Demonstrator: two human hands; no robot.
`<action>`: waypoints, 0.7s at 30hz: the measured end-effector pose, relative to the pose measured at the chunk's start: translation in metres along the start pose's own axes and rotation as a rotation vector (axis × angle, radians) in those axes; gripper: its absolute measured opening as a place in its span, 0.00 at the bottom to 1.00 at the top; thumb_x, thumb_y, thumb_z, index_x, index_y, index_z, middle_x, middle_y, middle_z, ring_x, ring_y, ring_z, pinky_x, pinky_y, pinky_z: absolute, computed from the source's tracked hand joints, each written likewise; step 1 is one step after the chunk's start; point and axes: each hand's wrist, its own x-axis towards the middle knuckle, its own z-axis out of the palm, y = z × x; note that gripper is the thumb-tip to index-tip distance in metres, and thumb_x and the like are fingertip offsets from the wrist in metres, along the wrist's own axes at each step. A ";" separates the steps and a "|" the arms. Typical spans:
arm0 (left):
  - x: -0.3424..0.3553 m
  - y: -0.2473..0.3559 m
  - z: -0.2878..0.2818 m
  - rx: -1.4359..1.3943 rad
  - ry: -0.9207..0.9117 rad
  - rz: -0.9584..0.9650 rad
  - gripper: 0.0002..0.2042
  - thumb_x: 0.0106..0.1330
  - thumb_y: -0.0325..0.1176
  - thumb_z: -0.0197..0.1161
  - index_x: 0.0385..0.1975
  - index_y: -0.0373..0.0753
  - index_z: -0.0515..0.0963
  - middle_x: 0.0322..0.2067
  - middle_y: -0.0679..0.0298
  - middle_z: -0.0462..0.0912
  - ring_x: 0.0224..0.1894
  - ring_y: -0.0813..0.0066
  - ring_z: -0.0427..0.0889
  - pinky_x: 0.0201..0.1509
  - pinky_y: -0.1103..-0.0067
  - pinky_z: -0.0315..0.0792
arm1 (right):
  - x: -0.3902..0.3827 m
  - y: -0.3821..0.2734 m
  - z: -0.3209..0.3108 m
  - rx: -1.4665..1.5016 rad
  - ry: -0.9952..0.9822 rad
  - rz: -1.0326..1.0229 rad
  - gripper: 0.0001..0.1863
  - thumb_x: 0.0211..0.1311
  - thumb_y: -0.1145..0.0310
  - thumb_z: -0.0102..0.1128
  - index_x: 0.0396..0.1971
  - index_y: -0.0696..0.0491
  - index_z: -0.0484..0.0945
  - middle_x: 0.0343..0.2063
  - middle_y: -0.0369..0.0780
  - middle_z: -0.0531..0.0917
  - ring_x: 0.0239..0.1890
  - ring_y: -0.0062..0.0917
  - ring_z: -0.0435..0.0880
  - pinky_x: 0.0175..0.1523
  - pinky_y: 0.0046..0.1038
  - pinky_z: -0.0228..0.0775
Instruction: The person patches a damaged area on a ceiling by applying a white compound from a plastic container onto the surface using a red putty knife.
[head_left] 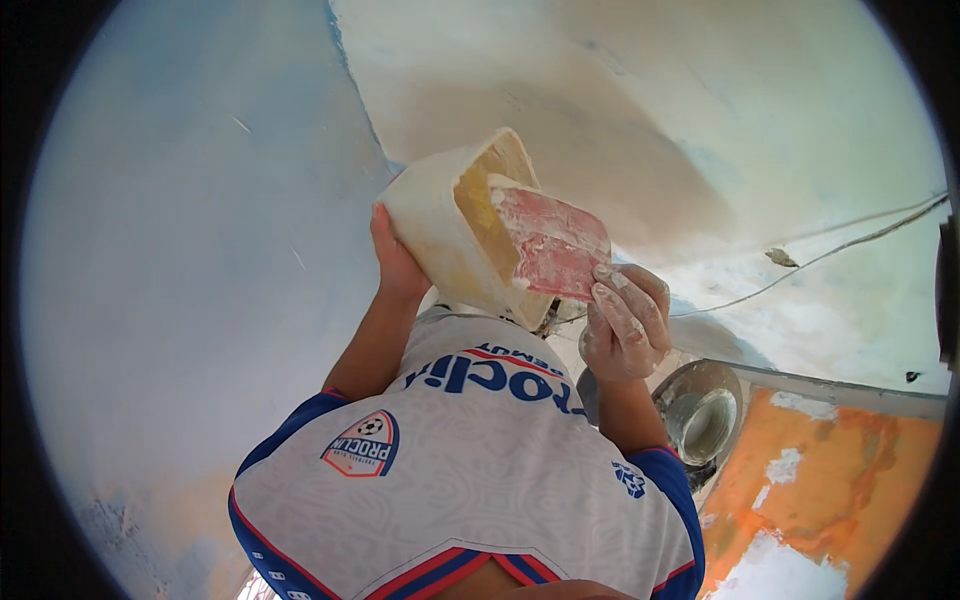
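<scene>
A cream plastic tub (435, 228), square and smeared with plaster, is held tilted in front of my chest with its opening toward the right. My left hand (398, 258) grips its left side; part of the fingers is hidden behind the tub. Between the thumb and fingers of my right hand (630, 318) is a flat red plaster spreader (562, 245), coated with whitish plaster. The spreader's left end reaches into the tub's mouth, close to its yellowish inner wall. White plaster dusts the right fingers.
A round bucket (703, 418) stands below and right of my right arm. Thin cable (850, 243) runs across at the right. Pale, patchy wall surfaces (200, 250) surround me, and an orange surface (850, 470) with white patches lies lower right.
</scene>
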 end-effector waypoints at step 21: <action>0.054 0.068 -0.075 -0.050 0.211 -0.286 0.38 0.74 0.67 0.32 0.71 0.42 0.61 0.67 0.57 0.68 0.68 0.57 0.68 0.71 0.63 0.64 | -0.058 0.112 0.144 0.041 0.545 0.864 0.09 0.71 0.79 0.56 0.48 0.59 0.72 0.39 0.39 0.81 0.38 0.20 0.80 0.47 0.23 0.76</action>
